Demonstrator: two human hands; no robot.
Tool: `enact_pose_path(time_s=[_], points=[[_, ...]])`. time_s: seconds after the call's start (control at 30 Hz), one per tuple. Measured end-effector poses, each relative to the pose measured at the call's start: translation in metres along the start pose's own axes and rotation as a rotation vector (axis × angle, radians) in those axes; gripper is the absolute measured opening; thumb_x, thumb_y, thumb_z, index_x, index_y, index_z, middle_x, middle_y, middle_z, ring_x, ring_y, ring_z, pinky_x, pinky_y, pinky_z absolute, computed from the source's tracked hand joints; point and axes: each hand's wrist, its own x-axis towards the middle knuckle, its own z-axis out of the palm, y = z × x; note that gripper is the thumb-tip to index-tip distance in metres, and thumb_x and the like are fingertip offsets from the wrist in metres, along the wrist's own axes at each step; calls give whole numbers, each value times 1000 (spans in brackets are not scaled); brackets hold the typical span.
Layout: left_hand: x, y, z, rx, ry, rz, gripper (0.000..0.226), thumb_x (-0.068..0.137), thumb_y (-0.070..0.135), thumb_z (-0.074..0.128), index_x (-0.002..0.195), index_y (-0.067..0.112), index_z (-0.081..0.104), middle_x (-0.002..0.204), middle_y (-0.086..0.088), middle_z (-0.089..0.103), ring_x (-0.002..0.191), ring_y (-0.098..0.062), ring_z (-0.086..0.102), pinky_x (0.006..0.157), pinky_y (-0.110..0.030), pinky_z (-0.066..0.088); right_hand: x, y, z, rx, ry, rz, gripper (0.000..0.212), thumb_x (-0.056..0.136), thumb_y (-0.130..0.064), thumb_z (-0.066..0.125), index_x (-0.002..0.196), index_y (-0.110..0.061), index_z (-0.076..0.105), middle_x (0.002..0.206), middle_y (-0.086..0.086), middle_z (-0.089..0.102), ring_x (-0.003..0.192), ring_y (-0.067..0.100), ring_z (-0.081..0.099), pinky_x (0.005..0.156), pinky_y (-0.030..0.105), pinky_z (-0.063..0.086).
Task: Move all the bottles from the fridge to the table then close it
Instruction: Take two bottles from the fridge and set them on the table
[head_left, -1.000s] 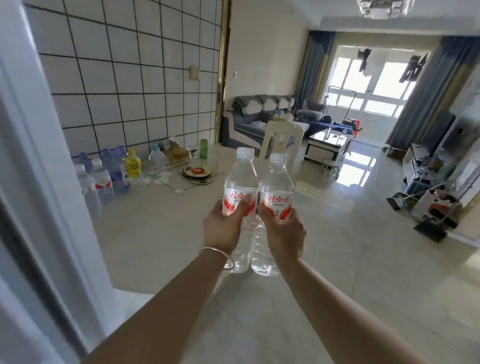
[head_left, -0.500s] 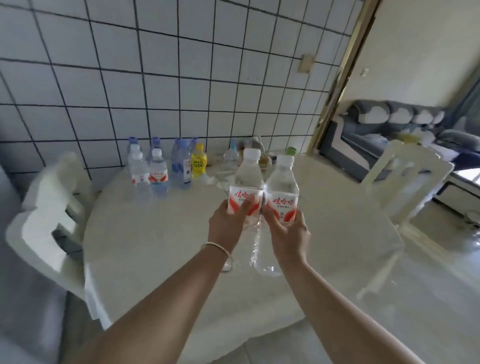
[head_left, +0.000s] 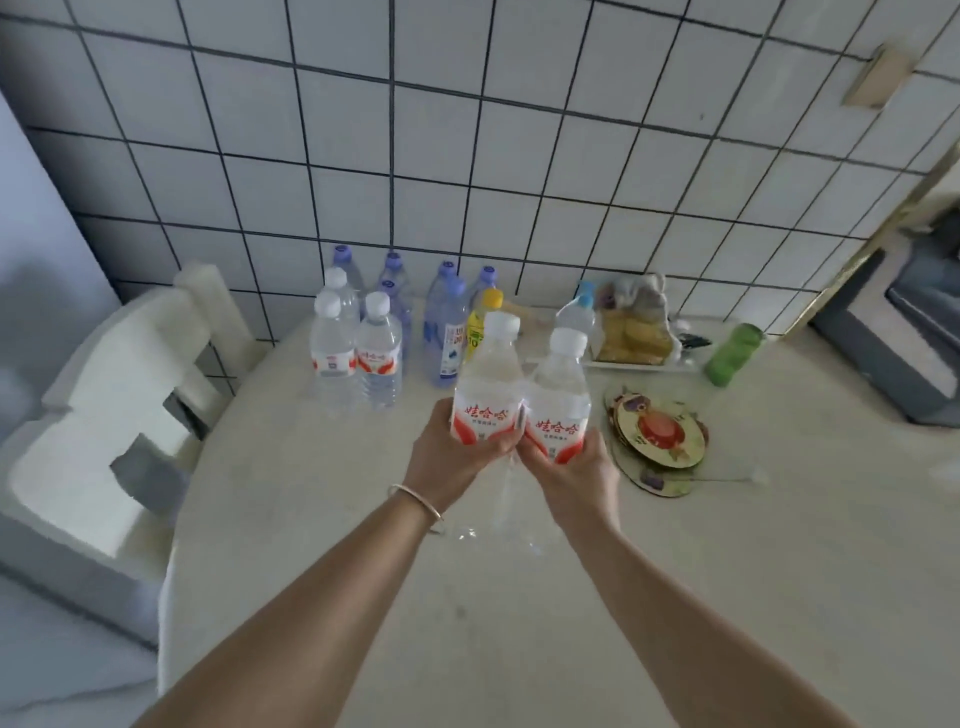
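Note:
My left hand (head_left: 447, 457) grips a clear water bottle (head_left: 488, 384) with a red-and-white label and white cap. Right beside it, my right hand (head_left: 576, 473) grips a matching water bottle (head_left: 561, 400). Both bottles are upright, touching each other, held above the round white table (head_left: 467, 597). At the table's back left stands a group of bottles: clear white-capped ones (head_left: 358, 358), blue ones (head_left: 441, 322) and a yellow bottle (head_left: 480, 325). The fridge is out of view.
A white chair (head_left: 119, 415) stands at the table's left. On the table's right are round decorated coasters (head_left: 660, 441), a tray with bagged food (head_left: 634, 327), a light-blue-capped bottle (head_left: 576, 317) and a green container (head_left: 732, 353). A tiled wall (head_left: 467, 130) backs the table.
The view has swung left and down from the living room to the table. Both hands, still holding the bottles, are now over the table and closer to the bottle group.

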Motion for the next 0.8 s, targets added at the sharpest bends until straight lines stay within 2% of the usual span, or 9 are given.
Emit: enact_pose_path(time_s=[0.07,0.23,0.33,0.47,0.57,0.6,0.7,0.73,0.8], points=[[30,-7,-2,2,28,-3,77,40,58,86,105,27,57,100,3,71,92,-17,70,79,-40,58,31,-2,14,-24,-58,8,51,62,-42,82,97,-21,52,84,-3,63,71,8,59,54,22,47],[92,-17,-8,39,125,14,52,56,31,88,91,34,50,93,12,65,83,0,64,66,-11,52,101,-3,51,-61,-182,5,54,60,-39,86,97,-28,49,83,-14,60,71,-1,57,56,17,48],[125,-29,-13,88,173,21,56,46,47,85,90,39,51,92,17,66,81,8,64,67,-9,49,134,1,73,-34,-207,5,52,58,-35,88,96,-27,52,83,-14,62,73,-2,59,56,14,45],[158,-45,-17,166,226,33,52,53,31,90,91,37,54,89,16,66,78,11,62,67,-5,46,167,17,100,-11,-190,19,53,53,-40,87,94,-38,52,89,-14,66,84,6,63,67,25,51],[179,-56,-19,195,246,57,64,45,51,85,100,31,59,97,6,69,90,-6,66,81,-30,56,186,28,116,-49,-169,28,54,50,-47,84,91,-40,50,91,-14,65,87,12,63,73,32,53],[184,-58,-19,204,249,69,69,43,53,84,103,28,60,99,5,70,92,-9,66,84,-31,55,191,30,119,-63,-168,32,55,52,-47,84,94,-38,50,91,-14,64,88,13,63,73,32,53],[198,-62,-19,285,256,85,66,48,38,89,104,18,62,97,8,68,84,2,57,79,3,34,201,34,129,-101,-164,34,62,55,-45,85,105,-31,51,91,-12,62,88,15,62,74,31,51],[201,-62,-20,308,258,83,64,49,36,90,103,17,62,96,11,66,84,3,57,76,5,31,203,35,132,-104,-160,36,63,55,-46,85,106,-32,51,91,-12,62,88,15,62,74,31,51],[208,-67,-20,320,249,86,73,45,46,88,107,19,61,99,12,66,93,-2,61,78,-2,37,206,36,133,-109,-149,42,61,55,-48,85,103,-35,48,87,-16,60,87,15,61,72,29,49]])
